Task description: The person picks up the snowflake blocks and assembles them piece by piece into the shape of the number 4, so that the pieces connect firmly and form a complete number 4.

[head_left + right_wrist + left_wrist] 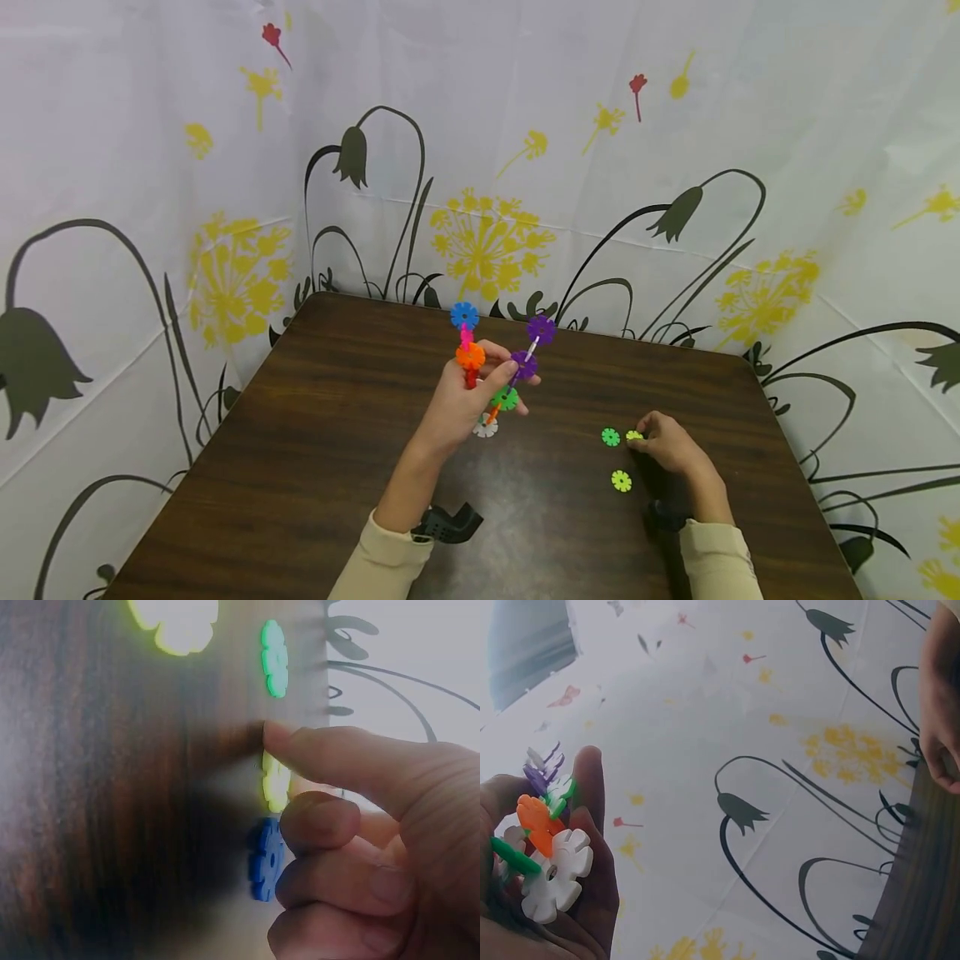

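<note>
In the head view my left hand grips a linked chain of flower-shaped plastic discs above the table. Its ends carry a blue disc and a purple disc; an orange disc and a green disc sit between. A white disc shows close to the palm in the left wrist view. My right hand is down at the tabletop, thumb and forefinger pinching a yellow disc. Beside its curled fingers lies a dark blue disc, hidden in the head view.
A loose green disc and another yellow disc lie left of my right hand on the brown wooden table. A white flower-printed cloth hangs behind the table and along its sides.
</note>
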Available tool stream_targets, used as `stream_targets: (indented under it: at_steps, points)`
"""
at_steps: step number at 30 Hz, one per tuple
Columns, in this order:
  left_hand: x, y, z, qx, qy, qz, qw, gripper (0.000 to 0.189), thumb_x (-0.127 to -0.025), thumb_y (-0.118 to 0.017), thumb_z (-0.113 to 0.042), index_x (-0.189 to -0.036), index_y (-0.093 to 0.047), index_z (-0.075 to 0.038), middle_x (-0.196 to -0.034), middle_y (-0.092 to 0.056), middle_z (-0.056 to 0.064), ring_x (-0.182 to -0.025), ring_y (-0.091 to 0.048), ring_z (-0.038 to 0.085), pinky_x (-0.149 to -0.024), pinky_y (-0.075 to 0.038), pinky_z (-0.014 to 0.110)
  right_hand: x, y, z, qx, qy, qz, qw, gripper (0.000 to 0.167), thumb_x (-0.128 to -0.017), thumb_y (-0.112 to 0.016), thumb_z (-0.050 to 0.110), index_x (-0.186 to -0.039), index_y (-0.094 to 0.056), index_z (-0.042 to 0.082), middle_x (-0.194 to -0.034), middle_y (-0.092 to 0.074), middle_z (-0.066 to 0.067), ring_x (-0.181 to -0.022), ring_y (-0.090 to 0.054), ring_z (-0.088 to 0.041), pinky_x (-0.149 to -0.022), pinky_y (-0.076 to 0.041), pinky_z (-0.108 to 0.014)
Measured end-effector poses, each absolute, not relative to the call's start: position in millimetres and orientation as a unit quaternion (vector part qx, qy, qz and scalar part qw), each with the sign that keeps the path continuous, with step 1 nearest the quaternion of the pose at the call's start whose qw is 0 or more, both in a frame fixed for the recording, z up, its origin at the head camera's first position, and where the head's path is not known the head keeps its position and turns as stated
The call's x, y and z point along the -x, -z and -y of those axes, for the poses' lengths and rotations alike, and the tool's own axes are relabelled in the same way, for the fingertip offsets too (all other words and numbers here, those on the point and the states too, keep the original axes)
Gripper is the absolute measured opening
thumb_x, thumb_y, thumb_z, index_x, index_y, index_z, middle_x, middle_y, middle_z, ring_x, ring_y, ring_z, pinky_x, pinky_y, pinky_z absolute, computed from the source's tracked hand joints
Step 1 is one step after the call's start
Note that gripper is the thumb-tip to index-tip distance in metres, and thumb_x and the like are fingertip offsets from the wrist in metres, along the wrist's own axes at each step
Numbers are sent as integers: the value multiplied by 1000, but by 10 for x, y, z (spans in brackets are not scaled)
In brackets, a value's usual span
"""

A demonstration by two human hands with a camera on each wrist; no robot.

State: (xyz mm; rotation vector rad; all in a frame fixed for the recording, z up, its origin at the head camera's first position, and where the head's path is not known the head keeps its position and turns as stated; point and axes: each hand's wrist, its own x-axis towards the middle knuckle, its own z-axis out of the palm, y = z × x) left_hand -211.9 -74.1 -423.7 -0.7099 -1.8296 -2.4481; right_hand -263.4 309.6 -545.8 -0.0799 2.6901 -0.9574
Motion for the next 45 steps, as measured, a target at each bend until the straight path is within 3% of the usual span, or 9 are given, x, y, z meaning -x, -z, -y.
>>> stream_targets:
  at_steps: [7,12,17,22,28,32,35,40,45]
  points:
    - [2060,4137,727,201,767,609,-3,20,-108,-68,-17,-120,-62,-1,-93,-76,6,-71,-80,29,-68,-64,30,2695,5426,-3172,32,394,-911,114,29,-106,-71,24,-104,-62,-3,-85,-60,-6,-74,-53,-18,-63,-44,-30]
    - [2062,4141,774,193,759,621,-8,22,-107,-70,-18,-120,-63,-2,-94,-75,3,-75,-81,30,-63,-61,27,2696,5280,-2936,53,481,-870,96,37,-111,-63,35,-106,-64,-2,-75,-62,-7,-60,-48,-12,-53,-41,-28]
    - [2090,4174,844,192,755,627,9,17,-107,-69,-14,-118,-65,-2,-99,-75,4,-75,-81,28,-55,-56,25,2536,5062,-2507,121,553,-821,74,42,-114,-56,36,-94,-61,-1,-68,-56,-9,-53,-41,-10,-48,-37,-26]
    - [2112,4173,892,224,748,624,28,16,-106,-69,-10,-117,-67,1,-106,-76,4,-81,-81,32,-68,-63,27,2351,4780,-2106,180,587,-789,24,41,-116,-51,32,-87,-56,4,-63,-49,-5,-53,-41,-12,-48,-36,-28]
    - [2121,4144,919,273,735,616,72,13,-105,-67,-3,-116,-68,4,-110,-74,3,-85,-80,21,-74,-64,25,2165,4428,-1804,218,626,-748,-7,39,-116,-50,23,-84,-55,2,-59,-47,-2,-51,-40,-14,-46,-33,-30]
    - [2123,4127,916,317,717,615,90,12,-105,-67,-2,-116,-67,2,-113,-72,4,-89,-77,28,-85,-65,29,2061,4235,-1646,223,652,-724,-16,38,-115,-53,20,-83,-58,-1,-56,-46,0,-48,-39,-17,-43,-31,-30]
    - [2123,4130,901,350,699,615,105,10,-105,-66,-3,-114,-66,-1,-115,-71,5,-94,-74,28,-85,-65,28,2000,4130,-1535,239,665,-707,-17,38,-115,-53,16,-84,-57,-4,-55,-45,0,-46,-38,-19,-41,-28,-32]
    - [2116,4160,877,369,694,607,114,7,-106,-66,-5,-111,-65,0,-117,-73,4,-103,-74,17,-82,-65,27,1926,4056,-1397,246,683,-687,-5,37,-115,-52,14,-84,-55,-6,-56,-45,1,-44,-38,-16,-39,-26,-32]
    - [2111,4180,885,363,694,610,119,9,-106,-68,-7,-109,-66,1,-115,-73,18,-108,-73,17,-83,-65,28,1902,4069,-1307,227,702,-675,16,39,-115,-51,17,-85,-53,-8,-55,-43,5,-44,-34,-14,-40,-22,-32]
